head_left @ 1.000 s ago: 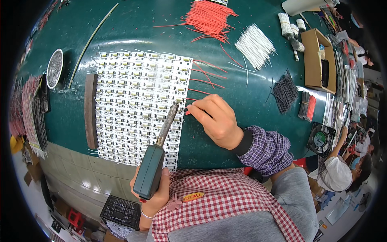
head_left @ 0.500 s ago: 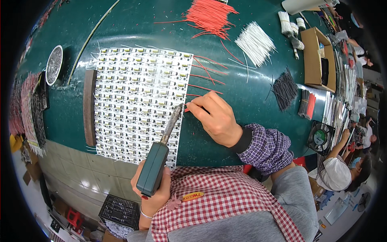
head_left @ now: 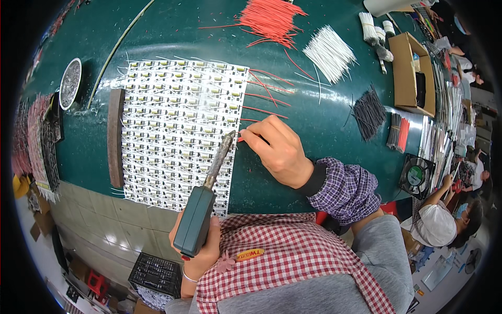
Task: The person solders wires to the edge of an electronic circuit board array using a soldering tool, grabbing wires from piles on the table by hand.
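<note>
So, the left hand [head_left: 210, 250] is wrapped around the body of a dark green soldering gun [head_left: 193, 222], fingers curled on one side and thumb on the other. Its metal barrel slants up over the right-hand part of a white circuit board panel [head_left: 172, 131], with the tip by the right edge; can't tell if it's actually touching. The right hand [head_left: 282, 154] is just beside that edge, thumb and forefinger closed in a pinch on a short bit of red wire [head_left: 240, 139], other fingers folded in.

The panel lies flat on the green tabletop [head_left: 282, 196], covered in rows of little components and thin white wires. Several red leads [head_left: 266, 98] stick out to the right, farther up the same edge. A brown bar [head_left: 115, 138] sits along the left side. On the far side there's a red wire pile [head_left: 269, 23], then a white wire pile [head_left: 329, 55] right of it, and a black wire pile [head_left: 369, 113] nearer and further right.
</note>
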Demonstrator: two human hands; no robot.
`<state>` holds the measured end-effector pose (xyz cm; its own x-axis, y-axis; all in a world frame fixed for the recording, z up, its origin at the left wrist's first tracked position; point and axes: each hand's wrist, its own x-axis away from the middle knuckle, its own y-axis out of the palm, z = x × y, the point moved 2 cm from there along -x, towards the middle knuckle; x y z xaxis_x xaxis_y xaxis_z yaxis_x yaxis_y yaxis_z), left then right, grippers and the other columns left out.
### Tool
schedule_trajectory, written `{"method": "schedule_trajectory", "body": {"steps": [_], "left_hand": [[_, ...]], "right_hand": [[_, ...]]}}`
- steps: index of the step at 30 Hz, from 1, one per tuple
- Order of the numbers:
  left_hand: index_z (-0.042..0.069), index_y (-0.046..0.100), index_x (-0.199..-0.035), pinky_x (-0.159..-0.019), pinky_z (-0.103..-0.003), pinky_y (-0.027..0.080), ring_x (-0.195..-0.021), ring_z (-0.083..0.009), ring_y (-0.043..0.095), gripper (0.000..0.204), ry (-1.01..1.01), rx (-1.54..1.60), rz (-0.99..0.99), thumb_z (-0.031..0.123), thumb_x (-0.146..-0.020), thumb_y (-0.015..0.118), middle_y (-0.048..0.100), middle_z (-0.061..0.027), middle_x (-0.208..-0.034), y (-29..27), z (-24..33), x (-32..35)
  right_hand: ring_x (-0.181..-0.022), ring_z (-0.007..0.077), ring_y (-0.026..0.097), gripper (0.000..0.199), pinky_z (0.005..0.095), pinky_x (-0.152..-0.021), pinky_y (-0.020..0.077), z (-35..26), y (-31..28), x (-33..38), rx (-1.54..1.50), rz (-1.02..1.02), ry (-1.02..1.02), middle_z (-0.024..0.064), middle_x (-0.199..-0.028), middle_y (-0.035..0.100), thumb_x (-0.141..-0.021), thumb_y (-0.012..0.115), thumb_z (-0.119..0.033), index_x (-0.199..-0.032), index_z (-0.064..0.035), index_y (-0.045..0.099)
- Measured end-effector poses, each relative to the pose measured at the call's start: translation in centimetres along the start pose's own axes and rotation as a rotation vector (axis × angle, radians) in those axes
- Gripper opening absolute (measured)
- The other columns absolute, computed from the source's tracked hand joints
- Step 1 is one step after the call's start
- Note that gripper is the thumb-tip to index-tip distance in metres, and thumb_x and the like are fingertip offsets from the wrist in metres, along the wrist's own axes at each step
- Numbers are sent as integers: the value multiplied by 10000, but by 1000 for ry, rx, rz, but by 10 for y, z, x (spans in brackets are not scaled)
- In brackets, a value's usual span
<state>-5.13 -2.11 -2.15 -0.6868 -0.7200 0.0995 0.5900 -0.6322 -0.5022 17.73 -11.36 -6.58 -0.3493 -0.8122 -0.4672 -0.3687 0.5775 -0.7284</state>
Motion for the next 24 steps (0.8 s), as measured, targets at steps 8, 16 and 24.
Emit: {"method": "schedule_trajectory", "body": {"steps": [8,16,24], "left_hand": [[-64,664,-949,-570,-301,499,-627,-221,629,211,27,0,70,20,-773,746,650,-132,-820,-2,1,5],[-63,669,-936,-567,-300,503,-628,-216,638,203,38,-11,92,15,-767,750,658,-134,-821,-3,-1,10],[-74,668,-948,-562,-294,500,-626,-209,640,200,69,4,51,-5,-772,734,661,-136,-826,-2,4,2]], "right_hand": [[-808,235,565,253,322,-697,494,0,-1,0,12,11,-29,98,-889,573,-727,647,-14,-971,45,623],[-794,253,575,297,345,-676,509,-11,-2,8,-9,77,-49,108,-893,589,-698,657,-5,-989,50,633],[-809,247,587,265,333,-679,510,-1,-1,6,37,91,-24,94,-891,593,-694,657,-3,-956,33,638]]}}
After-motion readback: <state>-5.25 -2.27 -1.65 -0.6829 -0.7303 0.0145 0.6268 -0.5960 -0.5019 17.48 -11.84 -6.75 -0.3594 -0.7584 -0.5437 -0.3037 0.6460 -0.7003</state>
